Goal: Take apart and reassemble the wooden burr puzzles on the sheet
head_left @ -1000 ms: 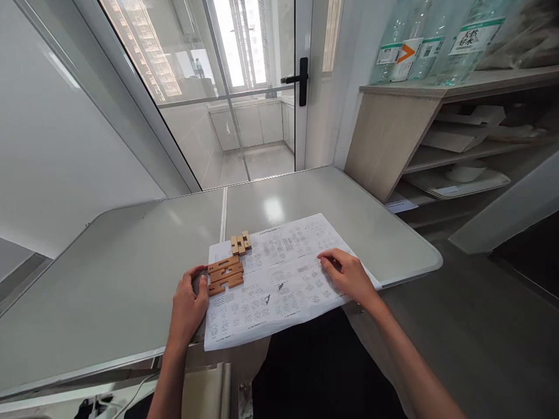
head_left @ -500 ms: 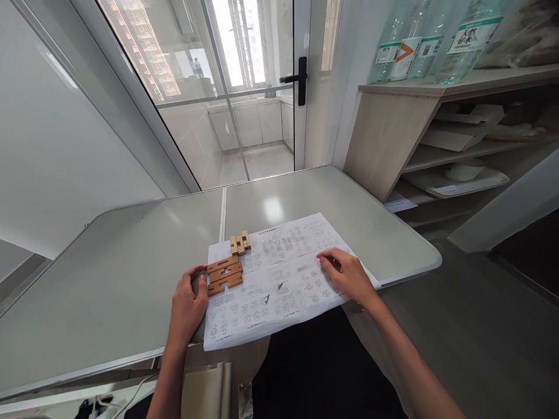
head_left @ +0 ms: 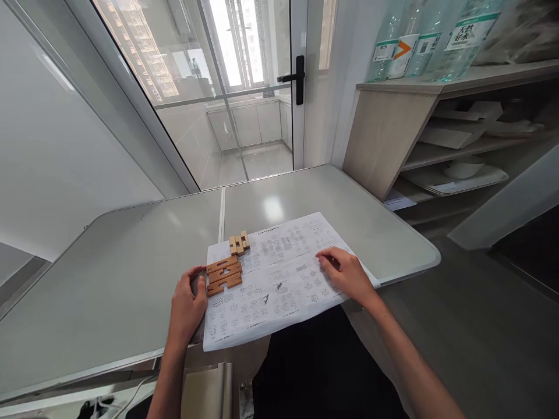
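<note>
A printed sheet covered in small diagrams lies at the table's near edge. On its left side, three brown notched wooden puzzle pieces sit side by side. Just behind them is a small group of paler notched wooden pieces. My left hand rests at the left ends of the brown pieces, fingers curved and thumb apart, with nothing visibly gripped. Over the right part of the sheet lies my right hand, fingers loosely bent and thumb slightly apart, holding nothing that I can see.
The grey table has a raised rim and a seam across it. Beyond stands a glass door with a black handle. To the right, a wooden shelf unit carries several plastic bottles and trays.
The view has shifted very slightly. Both hands, the sheet and the wooden pieces stay in place.
</note>
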Motion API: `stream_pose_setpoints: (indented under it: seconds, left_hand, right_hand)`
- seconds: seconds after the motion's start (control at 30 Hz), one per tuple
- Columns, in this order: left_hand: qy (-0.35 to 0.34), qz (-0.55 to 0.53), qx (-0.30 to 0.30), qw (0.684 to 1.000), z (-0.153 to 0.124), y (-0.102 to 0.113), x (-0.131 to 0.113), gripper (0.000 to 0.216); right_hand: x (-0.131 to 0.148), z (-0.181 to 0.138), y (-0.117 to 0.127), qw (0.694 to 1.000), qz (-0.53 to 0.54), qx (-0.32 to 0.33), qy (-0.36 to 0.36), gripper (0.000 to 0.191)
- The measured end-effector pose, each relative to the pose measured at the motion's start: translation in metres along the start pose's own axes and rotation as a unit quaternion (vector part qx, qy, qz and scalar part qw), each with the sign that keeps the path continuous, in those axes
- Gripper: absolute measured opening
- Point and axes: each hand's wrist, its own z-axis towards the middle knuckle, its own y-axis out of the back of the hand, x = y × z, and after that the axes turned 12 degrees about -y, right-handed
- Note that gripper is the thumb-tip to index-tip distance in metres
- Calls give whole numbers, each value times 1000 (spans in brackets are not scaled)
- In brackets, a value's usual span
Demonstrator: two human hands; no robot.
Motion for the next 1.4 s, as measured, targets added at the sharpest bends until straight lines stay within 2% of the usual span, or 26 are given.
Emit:
stream_pose_setpoints:
  seconds: [0.73, 0.9, 1.17, 1.4]
  left_hand:
    - [8, 6, -10, 1000, 1, 2, -5, 44]
    - [-47, 51, -13, 998, -1, -1, -17, 46]
    - [-167, 41, 39, 984, 15, -23, -58, 39]
    - [-181, 87, 66, 977, 40, -43, -65, 45]
  right_hand:
    - [-1, 2, 1, 1000, 2, 3, 3, 26]
    - [3, 1, 4, 1000, 5, 11, 0, 25]
    - [2, 2, 3, 1000, 13, 15, 3, 25]
    - [1, 4, 3, 1000, 18, 16, 9, 24]
